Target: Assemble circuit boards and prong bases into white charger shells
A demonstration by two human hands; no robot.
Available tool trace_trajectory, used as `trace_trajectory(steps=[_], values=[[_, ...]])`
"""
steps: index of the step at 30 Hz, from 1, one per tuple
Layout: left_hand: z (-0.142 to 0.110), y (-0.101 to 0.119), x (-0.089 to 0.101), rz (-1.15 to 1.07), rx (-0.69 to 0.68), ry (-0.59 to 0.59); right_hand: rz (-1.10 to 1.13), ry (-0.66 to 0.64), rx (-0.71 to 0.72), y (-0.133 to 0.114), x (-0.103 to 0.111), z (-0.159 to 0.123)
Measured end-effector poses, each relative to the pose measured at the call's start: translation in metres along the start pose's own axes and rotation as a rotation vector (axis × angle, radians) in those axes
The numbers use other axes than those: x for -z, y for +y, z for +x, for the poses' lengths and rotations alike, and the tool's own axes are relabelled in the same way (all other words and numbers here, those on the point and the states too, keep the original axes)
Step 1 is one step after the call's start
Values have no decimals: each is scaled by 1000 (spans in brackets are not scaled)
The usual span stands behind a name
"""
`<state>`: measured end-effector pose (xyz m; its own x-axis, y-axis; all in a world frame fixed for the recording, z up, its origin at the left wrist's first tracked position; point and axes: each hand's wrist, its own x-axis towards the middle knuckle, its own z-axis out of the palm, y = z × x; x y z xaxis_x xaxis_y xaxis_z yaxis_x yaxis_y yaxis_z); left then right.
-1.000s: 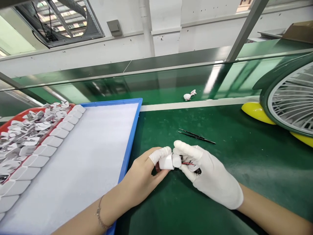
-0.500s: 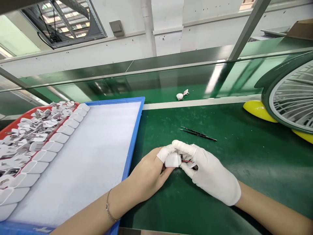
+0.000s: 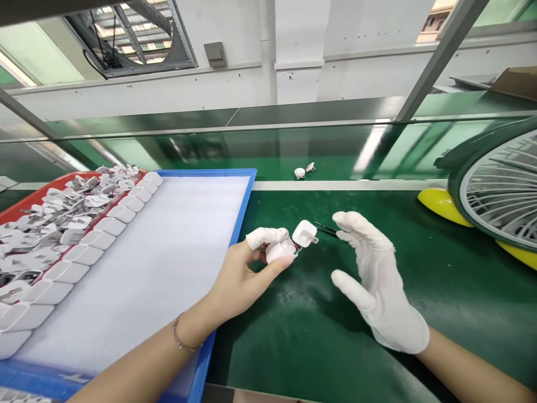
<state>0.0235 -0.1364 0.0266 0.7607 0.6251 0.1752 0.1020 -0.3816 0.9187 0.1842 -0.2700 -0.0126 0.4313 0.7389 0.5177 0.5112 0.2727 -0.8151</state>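
Note:
My left hand (image 3: 247, 268), bare but for a white finger cot on the thumb, pinches a small white charger plug housing (image 3: 280, 250) with its cap (image 3: 304, 233) hanging open to the right. My right hand (image 3: 377, 280), in a white glove, is open with fingers spread, just right of the plug and not touching it. Its fingertips reach toward black tweezers (image 3: 325, 228) lying on the green mat, partly hidden behind the hand.
A blue tray (image 3: 241, 210) with a white foam liner sits at left, with a row of white plug housings (image 3: 96, 240) along its left side. A red bin (image 3: 25, 204) of loose parts lies beyond it. A green-and-yellow fan (image 3: 490, 184) stands right. A small white part (image 3: 302, 171) rests on the conveyor.
My right hand has let go of the plug and opened, moving up and right. My left hand has lifted the plug away from me; its cap now hangs open.

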Motion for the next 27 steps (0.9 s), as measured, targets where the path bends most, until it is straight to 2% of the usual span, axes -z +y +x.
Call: trace_trajectory(steps=[4,7,9,12,15,18,20,23,25,27], values=[[-2,9,-11,-383,228,-88,-21,-45,11,-2,-14,-4],[-5,12,-18,-476,344,-175,-23,-41,52,-8,-22,-7],[-6,12,-19,-451,357,-223,-3,-59,25,-10,-22,-7],[-8,10,-14,-293,291,-287,13,-137,-32,-10,-16,-5],[-10,10,-9,-164,239,-369,-34,-256,17,-10,-10,-3],[-10,10,-8,-157,237,-404,-36,-302,35,-10,-7,-3],[-8,10,-9,-209,286,-412,-32,-304,21,-11,-7,-2],[-3,9,-11,-375,470,-420,26,-313,-110,-11,-7,2],[0,8,-13,-493,596,-420,187,-376,-291,-11,-8,5],[3,8,-14,-606,650,-373,362,-434,-402,-10,-9,7]])
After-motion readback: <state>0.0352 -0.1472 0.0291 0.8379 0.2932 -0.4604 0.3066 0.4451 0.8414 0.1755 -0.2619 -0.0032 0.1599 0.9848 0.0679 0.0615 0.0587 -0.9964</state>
